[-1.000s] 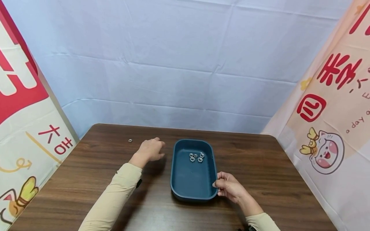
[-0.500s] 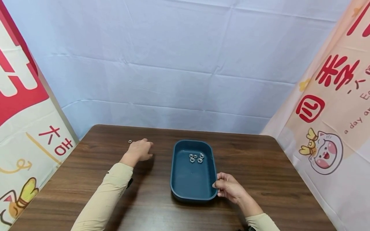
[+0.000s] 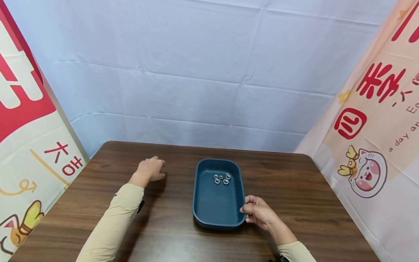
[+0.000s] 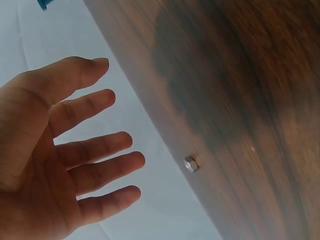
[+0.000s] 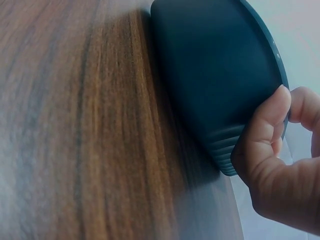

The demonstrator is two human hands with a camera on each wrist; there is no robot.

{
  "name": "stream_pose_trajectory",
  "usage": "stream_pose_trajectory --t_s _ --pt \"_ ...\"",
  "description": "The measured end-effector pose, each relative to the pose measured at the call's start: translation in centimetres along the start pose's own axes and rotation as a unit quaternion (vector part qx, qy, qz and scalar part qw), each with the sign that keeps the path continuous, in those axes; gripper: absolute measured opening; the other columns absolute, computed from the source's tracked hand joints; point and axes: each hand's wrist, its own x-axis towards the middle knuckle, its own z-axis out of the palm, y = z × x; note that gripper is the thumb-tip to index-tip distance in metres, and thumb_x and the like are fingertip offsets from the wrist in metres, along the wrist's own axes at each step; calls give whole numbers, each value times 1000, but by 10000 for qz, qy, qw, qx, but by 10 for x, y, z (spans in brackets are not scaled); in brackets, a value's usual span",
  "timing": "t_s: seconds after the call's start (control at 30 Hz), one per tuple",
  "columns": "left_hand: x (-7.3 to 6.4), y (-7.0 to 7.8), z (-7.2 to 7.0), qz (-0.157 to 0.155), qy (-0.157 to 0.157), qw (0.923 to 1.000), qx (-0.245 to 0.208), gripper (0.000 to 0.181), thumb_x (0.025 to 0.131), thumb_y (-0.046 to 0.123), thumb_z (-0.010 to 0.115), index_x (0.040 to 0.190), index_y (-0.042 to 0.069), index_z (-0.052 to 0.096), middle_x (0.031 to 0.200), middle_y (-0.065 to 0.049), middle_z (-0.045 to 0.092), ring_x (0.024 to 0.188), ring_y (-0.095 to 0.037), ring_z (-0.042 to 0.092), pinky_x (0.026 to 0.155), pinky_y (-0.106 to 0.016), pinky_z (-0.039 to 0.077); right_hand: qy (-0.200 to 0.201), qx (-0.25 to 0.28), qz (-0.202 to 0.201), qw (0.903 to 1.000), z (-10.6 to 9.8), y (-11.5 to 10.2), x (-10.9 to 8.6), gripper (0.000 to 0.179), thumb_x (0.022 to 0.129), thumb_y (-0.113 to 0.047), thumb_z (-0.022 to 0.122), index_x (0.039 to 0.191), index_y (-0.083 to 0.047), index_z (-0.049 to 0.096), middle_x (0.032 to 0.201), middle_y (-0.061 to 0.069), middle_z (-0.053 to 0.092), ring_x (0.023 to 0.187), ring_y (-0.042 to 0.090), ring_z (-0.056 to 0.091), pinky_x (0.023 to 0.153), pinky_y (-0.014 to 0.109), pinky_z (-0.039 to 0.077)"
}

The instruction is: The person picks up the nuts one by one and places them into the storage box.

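Note:
My left hand (image 3: 150, 169) hovers over the far left of the table with its fingers spread and nothing held, as its bare palm (image 4: 30, 175) in the left wrist view confirms. A single metal hex nut (image 4: 190, 164) lies on the wood near that hand, almost wholly covered by it in the head view. At mid-table stands a dark blue rectangular tray (image 3: 216, 207). Several hex nuts (image 3: 226, 182) sit together on its floor, toward the far end. My right hand (image 3: 260, 211) pinches the tray's near right rim between thumb and fingers.
The dark wood-grain table (image 3: 294, 189) has its far edge close behind the left hand. A pale cloth (image 3: 196, 72) hangs behind it, with printed cloths at both sides. The tray's outer wall (image 5: 220, 65) fills much of the right wrist view.
My left hand has moved leftward and slightly back, over the loose nut, which was visible beside it before. The right hand keeps its hold on the tray rim.

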Motion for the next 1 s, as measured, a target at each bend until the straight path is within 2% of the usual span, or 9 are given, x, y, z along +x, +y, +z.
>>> stream_pose_trajectory --t_s 0.13,0.4,0.6,0.77,0.83,1.0 --pt "-1 -9 2 -106 3 9999 -105 44 83 26 71 121 6 61 113 -19 54 95 -35 57 69 -47 49 -17 15 -4 10000 1 -1 0 21 75 7 54 82 -7 41 62 2 46 47 6 47 44 17 44" --pt "-3 -27 4 -372 133 9984 -415 46 83 24 71 122 1 60 117 -23 52 96 -37 57 71 -49 49 -17 -2 0 10000 0 -1 1 20 75 7 54 83 -7 41 62 2 47 47 7 47 44 18 44" --pt "-2 -42 14 -511 499 9945 -766 47 84 23 70 122 -3 58 115 -25 51 88 -36 58 67 -47 50 -18 -1 4 10000 0 -1 0 21 75 7 54 83 -7 41 62 2 47 47 7 47 44 18 44" --pt "3 -54 22 -530 833 9886 -1136 39 85 19 70 116 -3 61 108 -24 52 85 -36 57 65 -46 49 -29 9 0 10000 0 -1 0 20 75 7 54 83 -6 42 61 2 48 48 7 47 44 17 44" --pt "5 -57 25 -557 966 9849 -1328 38 84 17 70 114 -3 61 108 -25 52 88 -37 56 68 -47 49 -36 13 -7 10000 0 -1 0 19 75 7 54 83 -6 42 61 2 48 47 7 47 44 17 44" --pt "11 -65 32 -723 1335 9681 -1992 43 79 11 74 115 -6 59 110 -28 51 98 -43 50 81 -53 44 -69 35 -6 10000 0 0 0 20 75 7 54 83 -6 41 61 1 47 48 6 47 44 17 44"
